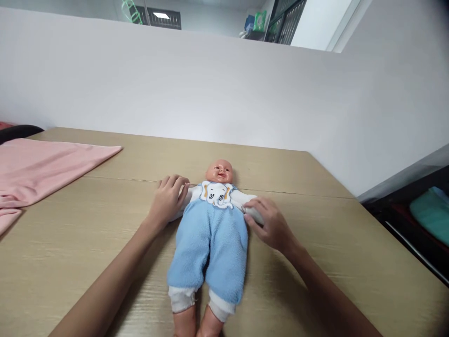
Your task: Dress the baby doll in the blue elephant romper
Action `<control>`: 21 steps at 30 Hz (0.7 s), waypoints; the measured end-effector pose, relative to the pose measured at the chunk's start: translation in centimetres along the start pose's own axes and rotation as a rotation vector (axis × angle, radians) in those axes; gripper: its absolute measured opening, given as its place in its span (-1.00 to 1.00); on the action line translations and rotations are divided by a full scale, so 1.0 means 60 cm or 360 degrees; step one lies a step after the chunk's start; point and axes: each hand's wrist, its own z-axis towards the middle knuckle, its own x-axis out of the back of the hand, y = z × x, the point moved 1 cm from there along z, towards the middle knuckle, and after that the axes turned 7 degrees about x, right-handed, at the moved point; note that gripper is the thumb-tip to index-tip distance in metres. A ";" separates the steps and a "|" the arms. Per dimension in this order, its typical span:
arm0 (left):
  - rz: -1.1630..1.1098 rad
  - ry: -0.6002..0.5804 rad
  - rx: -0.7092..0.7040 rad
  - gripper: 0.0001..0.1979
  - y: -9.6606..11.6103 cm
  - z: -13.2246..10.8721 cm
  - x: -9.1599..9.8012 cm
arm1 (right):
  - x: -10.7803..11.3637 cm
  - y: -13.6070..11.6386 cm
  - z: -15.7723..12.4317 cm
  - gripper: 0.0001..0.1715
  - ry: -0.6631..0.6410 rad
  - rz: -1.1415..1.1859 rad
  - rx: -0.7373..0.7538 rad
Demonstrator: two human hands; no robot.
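Note:
A baby doll point(220, 171) lies on its back on the wooden table, its head toward the wall and its feet toward me. It wears fuzzy light blue overalls point(210, 234) with a white elephant bib point(217, 194) over a white long-sleeved top. My left hand point(170, 196) is closed around the sleeve on the left side of the picture, hiding that arm's end. On the other side my right hand point(268, 222) pinches the white sleeve point(254, 214) between thumb and fingers. The doll's bare lower legs run off the bottom edge of the view.
A pink cloth point(52, 168) is spread over the table's left side. Behind the table point(315, 281) rises a white low wall point(175, 89). A dark chair back point(21, 132) shows at far left. Teal fabric point(430, 213) lies on a dark rack at right.

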 end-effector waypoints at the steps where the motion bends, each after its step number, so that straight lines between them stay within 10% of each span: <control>1: -0.0118 -0.0040 0.0013 -0.67 0.005 -0.009 0.006 | -0.003 -0.013 0.001 -0.80 -0.0066 0.0102 0.0042; 13: -0.0667 -0.0935 0.0597 -0.56 0.041 -0.101 0.063 | -0.073 -0.013 -0.014 -0.57 0.0208 0.1462 -0.0826; 21: -0.1056 -0.0834 0.0675 -0.48 0.023 -0.081 0.036 | -0.091 -0.017 -0.009 -0.48 0.0264 0.1387 -0.0764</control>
